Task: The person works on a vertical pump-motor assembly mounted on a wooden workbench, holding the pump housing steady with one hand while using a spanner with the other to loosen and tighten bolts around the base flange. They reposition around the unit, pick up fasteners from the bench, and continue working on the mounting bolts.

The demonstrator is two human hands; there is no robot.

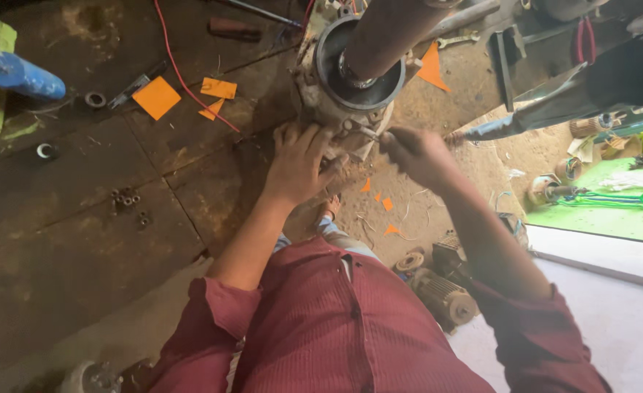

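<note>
motor housing (350,87) upper centre on the grimy bench | left hand (299,164) spread flat, bracing its lower edge | right hand (416,153) clenched round a thin tool (368,133) | risk: tip could skid off into the bracing fingers, so close by

No packages, labels, signs or screens can be made out anywhere in this view of the workshop worktop.

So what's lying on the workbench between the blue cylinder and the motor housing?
In the head view, between the blue cylinder and the motor housing lie orange paper pieces, a red wire and a small ring.
</note>
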